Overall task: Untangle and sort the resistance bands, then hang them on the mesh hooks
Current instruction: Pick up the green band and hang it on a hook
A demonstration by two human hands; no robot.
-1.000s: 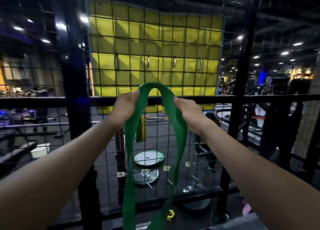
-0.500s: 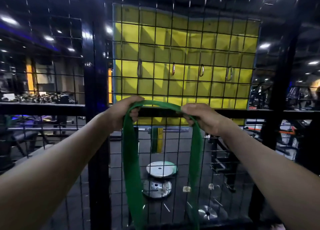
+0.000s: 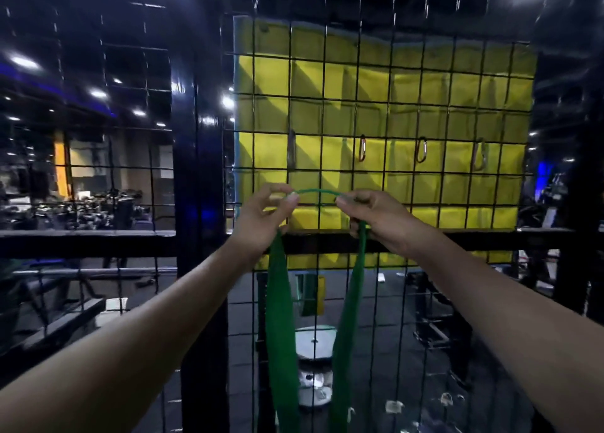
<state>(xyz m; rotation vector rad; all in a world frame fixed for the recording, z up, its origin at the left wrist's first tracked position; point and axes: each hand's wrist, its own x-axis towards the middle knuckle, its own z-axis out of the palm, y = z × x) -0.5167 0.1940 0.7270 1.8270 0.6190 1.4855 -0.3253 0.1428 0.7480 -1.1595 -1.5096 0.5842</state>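
Note:
A wide green resistance band (image 3: pixel 280 318) hangs as a loop in front of the black wire mesh panel (image 3: pixel 405 73). My left hand (image 3: pixel 261 217) pinches its top on the left side and my right hand (image 3: pixel 379 218) pinches it on the right, with a short arc of band stretched between them. Both strands drop straight down out of view. Several carabiner hooks are clipped in a row on the mesh above my hands: one at the left (image 3: pixel 291 151), one just above the band (image 3: pixel 362 148), another to the right (image 3: pixel 421 150).
A yellow padded mat (image 3: pixel 457 99) hangs behind the mesh. A thick black post (image 3: pixel 196 171) stands to the left and a black horizontal rail (image 3: pixel 457 240) crosses below my hands. Weight plates (image 3: pixel 313 341) lie on the floor beyond the mesh.
Both hands have risen with the band toward the row of hooks and moved to pinching its top edge. The view has tilted up, closer to the mesh.

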